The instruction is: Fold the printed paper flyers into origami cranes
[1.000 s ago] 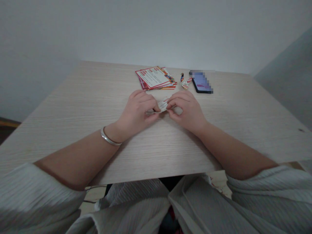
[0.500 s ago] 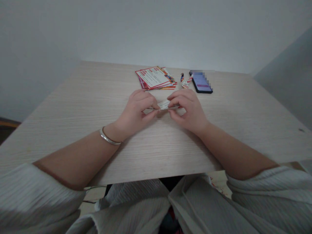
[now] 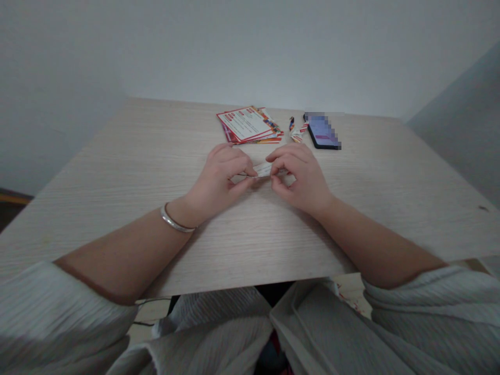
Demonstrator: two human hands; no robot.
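Observation:
A small piece of printed paper [image 3: 264,169] spans the gap between my hands, just above the tabletop. My left hand [image 3: 226,172] pinches its left end between thumb and fingers. At the opposite end my right hand [image 3: 299,174] has thumb and index finger closed on the paper. Fingers cover both ends, so its full shape is hidden. Beyond my hands lies a stack of printed leaflets [image 3: 250,124] with red borders and colourful pictures.
Folded strips of the same colourful paper [image 3: 298,131] lie right of the stack. Beside them rests a black-edged phone [image 3: 322,131] with its screen lit. The pale wood-grain table [image 3: 242,250] meets a plain wall [image 3: 250,52] at the back.
My right fingers have shifted slightly along the paper, and thumb and index finger now press together more tightly. My left hand has barely moved.

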